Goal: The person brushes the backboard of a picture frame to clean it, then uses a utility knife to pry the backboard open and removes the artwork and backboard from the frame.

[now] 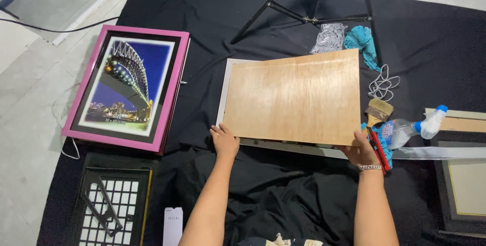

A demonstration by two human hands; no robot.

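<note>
At nine o'clock a pink picture frame (126,86) with a night bridge print lies on the black cloth (202,13); below it, at seven o'clock, sits a black grid frame (114,203). The left hand (224,141) rests flat, grip loose and open, touching the pale frame (225,94) at its lower left corner. The plywood board (296,96) lies tilted over that frame, at one o'clock from this hand. The right hand (360,151) pinches the board's lower right corner, grip narrow. At three o'clock lie a paintbrush (377,112) and a spray bottle (412,128).
</note>
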